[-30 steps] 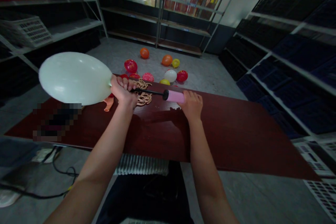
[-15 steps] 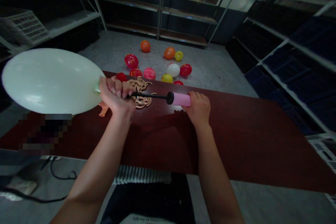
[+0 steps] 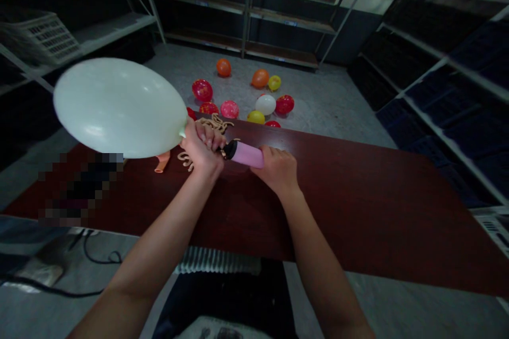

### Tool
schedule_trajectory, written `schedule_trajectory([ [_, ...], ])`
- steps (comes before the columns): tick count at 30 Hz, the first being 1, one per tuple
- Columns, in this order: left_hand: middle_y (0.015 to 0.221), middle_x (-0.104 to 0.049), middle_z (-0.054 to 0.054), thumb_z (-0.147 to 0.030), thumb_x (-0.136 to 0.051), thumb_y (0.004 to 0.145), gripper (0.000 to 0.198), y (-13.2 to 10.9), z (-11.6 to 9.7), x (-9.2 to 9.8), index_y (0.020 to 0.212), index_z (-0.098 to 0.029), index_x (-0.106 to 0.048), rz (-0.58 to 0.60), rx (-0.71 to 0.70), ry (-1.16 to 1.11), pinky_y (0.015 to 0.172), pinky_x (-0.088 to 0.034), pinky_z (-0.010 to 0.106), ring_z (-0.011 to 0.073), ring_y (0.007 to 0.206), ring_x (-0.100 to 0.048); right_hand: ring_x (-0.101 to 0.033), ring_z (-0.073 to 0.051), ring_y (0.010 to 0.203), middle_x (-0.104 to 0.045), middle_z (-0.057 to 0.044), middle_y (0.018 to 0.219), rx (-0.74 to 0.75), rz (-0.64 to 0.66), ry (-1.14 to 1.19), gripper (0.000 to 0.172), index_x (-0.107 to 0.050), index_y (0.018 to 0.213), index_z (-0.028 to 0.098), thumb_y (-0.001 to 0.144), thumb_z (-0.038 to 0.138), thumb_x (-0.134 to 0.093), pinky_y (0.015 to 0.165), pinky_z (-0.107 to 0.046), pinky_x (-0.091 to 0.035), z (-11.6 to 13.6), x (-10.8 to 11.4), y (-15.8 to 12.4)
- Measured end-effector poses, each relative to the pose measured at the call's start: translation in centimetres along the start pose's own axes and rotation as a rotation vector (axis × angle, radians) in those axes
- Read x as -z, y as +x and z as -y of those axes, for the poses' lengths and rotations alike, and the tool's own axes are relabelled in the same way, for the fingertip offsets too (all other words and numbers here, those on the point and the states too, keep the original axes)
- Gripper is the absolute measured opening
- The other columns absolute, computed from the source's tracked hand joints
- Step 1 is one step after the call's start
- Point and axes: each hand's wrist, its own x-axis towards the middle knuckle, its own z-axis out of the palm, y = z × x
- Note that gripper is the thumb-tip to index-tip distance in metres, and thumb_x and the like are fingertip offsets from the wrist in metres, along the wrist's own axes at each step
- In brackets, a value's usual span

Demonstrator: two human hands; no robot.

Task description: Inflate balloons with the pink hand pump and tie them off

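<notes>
A large pale green-white balloon [image 3: 119,108] swells out to the left of my left hand [image 3: 203,148]. That hand is closed around the balloon's neck and the black nozzle end of a balloon pump, and its fingers hide where the two meet. My right hand [image 3: 277,169] wraps round the pump's pink barrel [image 3: 249,154]. Barrel and left hand are close together, with the black rod barely showing. Beige, string-like uninflated balloons [image 3: 217,123] lie heaped behind my left hand. An orange uninflated balloon [image 3: 162,161] rests on the table under the big balloon.
The dark red table [image 3: 358,212] spans the view. Several inflated balloons, among them a white balloon [image 3: 265,105] and an orange balloon [image 3: 260,79], sit on the floor beyond it. Metal shelves [image 3: 286,21] stand around. A black cable [image 3: 51,290] runs along the floor at left.
My right hand has pushed the pink barrel left toward my left hand, so the black rod has slid inside. The left hand and big balloon have shifted right in view.
</notes>
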Motion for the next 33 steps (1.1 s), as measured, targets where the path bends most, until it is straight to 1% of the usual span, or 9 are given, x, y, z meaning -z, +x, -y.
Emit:
schedule_trajectory([
  [3, 0.042, -0.019, -0.007, -0.048, -0.058, 0.098, 0.062, 0.5, -0.1, 0.2, 0.053, -0.021, -0.025, -0.007, 0.004, -0.015, 0.035, -0.021, 0.025, 0.0086, 0.033, -0.020, -0.067, -0.024, 0.081, -0.075, -0.009, 0.088, 0.009, -0.046, 0.010, 0.027, -0.067, 0.100, 0.018, 0.084, 0.039, -0.064, 0.070, -0.033, -0.037, -0.3, -0.5, 0.1],
  [7, 0.042, -0.020, -0.008, -0.049, -0.063, 0.094, 0.063, 0.9, -0.3, 0.3, 0.054, -0.021, -0.022, -0.007, -0.021, -0.027, 0.037, -0.022, 0.024, 0.0080, 0.034, -0.020, -0.067, -0.024, 0.086, -0.075, -0.008, 0.094, 0.015, -0.088, 0.027, 0.029, -0.067, 0.108, 0.018, 0.087, 0.038, -0.061, 0.074, -0.033, -0.036, -0.4, -0.8, 0.4],
  [10, 0.043, -0.019, -0.008, -0.036, -0.057, 0.097, 0.057, 1.4, -0.6, 0.4, 0.054, -0.021, -0.022, -0.036, -0.032, -0.068, 0.039, -0.020, 0.024, 0.0078, 0.034, -0.019, -0.065, -0.024, 0.089, -0.075, -0.010, 0.097, 0.015, -0.094, 0.010, 0.029, -0.068, 0.111, 0.018, 0.091, 0.037, -0.059, 0.076, -0.034, -0.035, -0.8, -0.8, 0.5],
  [13, 0.044, -0.019, -0.007, -0.027, -0.051, 0.097, 0.051, 2.0, -1.1, 0.5, 0.054, -0.021, -0.024, -0.070, -0.043, -0.113, 0.040, -0.018, 0.025, 0.0080, 0.035, -0.018, -0.063, -0.026, 0.092, -0.074, -0.011, 0.100, 0.000, -0.103, -0.034, 0.029, -0.067, 0.113, 0.017, 0.092, 0.036, -0.058, 0.078, -0.035, -0.035, -2.0, -0.8, 0.5],
  [16, 0.045, -0.020, -0.007, -0.028, -0.053, 0.096, 0.051, 2.6, -1.7, 0.7, 0.055, -0.021, -0.024, -0.083, -0.060, -0.133, 0.042, -0.018, 0.027, 0.0077, 0.036, -0.019, -0.062, -0.027, 0.093, -0.073, -0.012, 0.102, -0.029, -0.113, -0.070, 0.029, -0.067, 0.113, 0.017, 0.092, 0.036, -0.060, 0.079, -0.036, -0.035, -3.8, -0.9, 0.2],
  [19, 0.047, -0.019, -0.007, -0.027, -0.047, 0.099, 0.048, 2.9, -2.5, 0.9, 0.057, -0.021, -0.024, -0.088, -0.075, -0.139, 0.044, -0.019, 0.027, 0.0073, 0.037, -0.019, -0.060, -0.028, 0.094, -0.072, -0.012, 0.103, -0.070, -0.124, -0.102, 0.029, -0.066, 0.113, 0.017, 0.090, 0.035, -0.062, 0.080, -0.037, -0.036, -5.5, -0.8, -0.2],
  [23, 0.047, -0.021, -0.006, -0.030, -0.046, 0.100, 0.048, 3.2, -3.3, 1.3, 0.060, -0.020, -0.022, -0.077, -0.099, -0.097, 0.044, -0.024, 0.028, 0.0080, 0.038, -0.020, -0.059, -0.030, 0.095, -0.071, -0.014, 0.106, -0.129, -0.152, -0.121, 0.029, -0.065, 0.113, 0.016, 0.089, 0.032, -0.064, 0.082, -0.039, -0.038, -6.8, -0.4, -0.6],
  [28, 0.046, -0.021, -0.004, -0.036, -0.050, 0.099, 0.053, 3.4, -3.4, 2.0, 0.059, -0.020, -0.019, -0.031, -0.132, 0.028, 0.045, -0.025, 0.029, 0.0093, 0.038, -0.021, -0.059, -0.031, 0.096, -0.071, -0.014, 0.105, -0.146, -0.143, -0.105, 0.031, -0.064, 0.115, 0.016, 0.088, 0.030, -0.063, 0.081, -0.040, -0.038, -6.6, -0.1, -0.8],
  [33, 0.048, -0.019, -0.005, -0.037, -0.056, 0.097, 0.056, 2.9, -3.0, 1.9, 0.058, -0.021, -0.018, -0.001, -0.156, 0.124, 0.046, -0.024, 0.030, 0.0100, 0.039, -0.019, -0.059, -0.031, 0.096, -0.071, -0.014, 0.102, -0.139, -0.107, -0.088, 0.026, -0.064, 0.108, 0.017, 0.087, 0.033, -0.064, 0.081, -0.039, -0.036, -5.3, 0.3, -0.5],
])
